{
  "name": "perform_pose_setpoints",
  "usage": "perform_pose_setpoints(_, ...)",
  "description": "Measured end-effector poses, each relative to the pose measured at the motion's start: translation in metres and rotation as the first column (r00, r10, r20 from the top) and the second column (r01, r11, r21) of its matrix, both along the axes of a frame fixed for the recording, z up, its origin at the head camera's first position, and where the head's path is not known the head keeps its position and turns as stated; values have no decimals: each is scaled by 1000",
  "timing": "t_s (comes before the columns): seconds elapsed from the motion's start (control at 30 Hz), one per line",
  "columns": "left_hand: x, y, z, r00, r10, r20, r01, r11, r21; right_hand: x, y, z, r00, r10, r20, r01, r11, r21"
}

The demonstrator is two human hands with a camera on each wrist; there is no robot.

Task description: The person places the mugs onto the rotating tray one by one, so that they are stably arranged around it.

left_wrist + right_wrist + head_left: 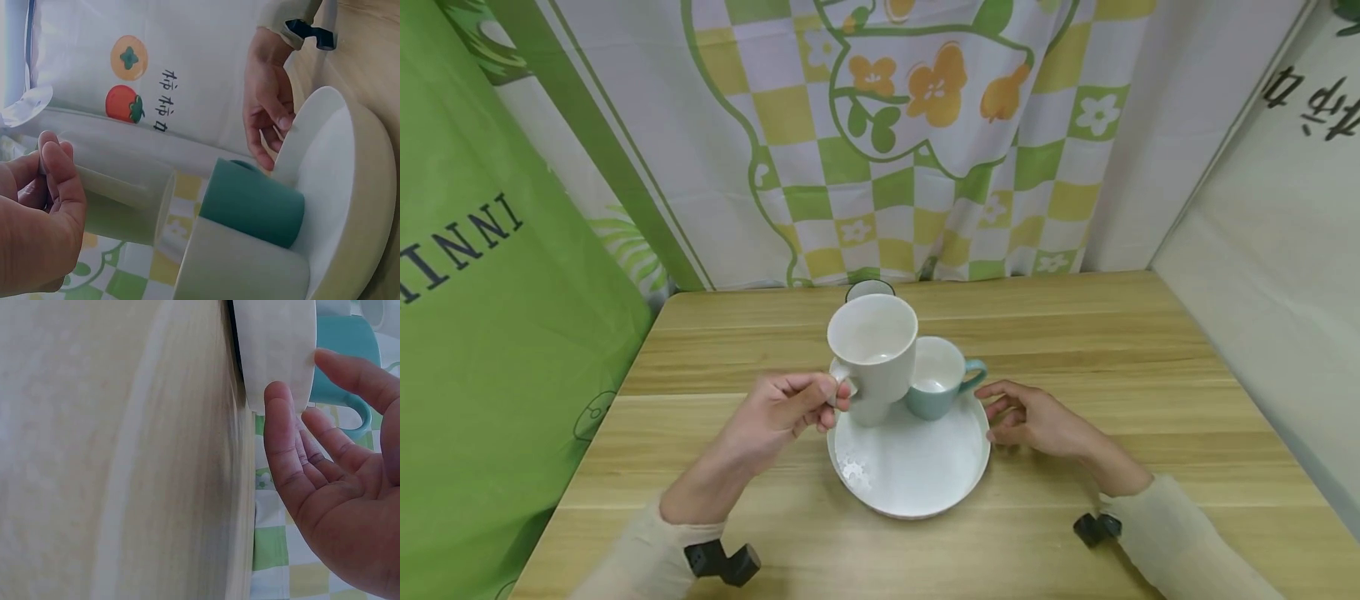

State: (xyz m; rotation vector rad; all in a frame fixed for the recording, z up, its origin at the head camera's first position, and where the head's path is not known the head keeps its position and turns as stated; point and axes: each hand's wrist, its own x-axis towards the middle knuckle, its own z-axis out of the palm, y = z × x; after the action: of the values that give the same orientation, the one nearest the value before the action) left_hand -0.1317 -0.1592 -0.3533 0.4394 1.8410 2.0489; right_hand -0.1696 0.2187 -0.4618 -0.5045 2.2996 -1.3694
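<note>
My left hand [790, 404] pinches the handle of a white mug [874, 337], which is raised over a round white plate [917, 475] with a tall rim. On that plate stand a teal mug [931, 402] with a white inside and a white cup [247, 262] beside it. The lifted mug mostly hides this cup in the head view. Loosely bent, the fingers of my right hand [1037, 419] rest at the plate's right rim, close to the teal handle. In the right wrist view the fingertips [278, 394] overlap the plate's outer wall.
A cup rim with a dark edge [870, 289] shows behind the lifted mug, near the back of the wooden table [1075, 333]. Patterned curtains [880, 208] hang behind the table, with a green cloth [490, 333] on the left and white cloth on the right.
</note>
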Motion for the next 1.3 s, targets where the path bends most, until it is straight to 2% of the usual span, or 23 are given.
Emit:
perform_pose_setpoints(0.17, 5, 6, -4, 999, -31, -13, 31, 999, -26, 0, 0, 0, 1000, -5, 9, 5, 1000, -3)
perform_pose_setpoints(0.37, 9, 16, -12, 994, -93, -64, 93, 996, 0, 0, 0, 2, 1000, 2, 10, -2, 1000, -10)
perform_pose_setpoints(0.63, 14, 29, -21, 986, -146, -79, 145, 989, -19, 0, 0, 2, 1000, 8, 2, -8, 1000, -21)
perform_pose_setpoints(0.83, 19, 36, -27, 973, -204, -111, 202, 979, -30, 0, 1, 1, 1000, 9, -13, -10, 1000, -21)
perform_pose_setpoints(1.07, 24, 41, -32, 960, -261, -97, 260, 965, -22, 0, 1, -1, 1000, 23, -9, -23, 999, -49)
perform_pose_setpoints(1.3, 25, 46, -40, 936, -316, -157, 318, 948, -12, -1, 1, -3, 1000, 24, -19, -25, 998, -55)
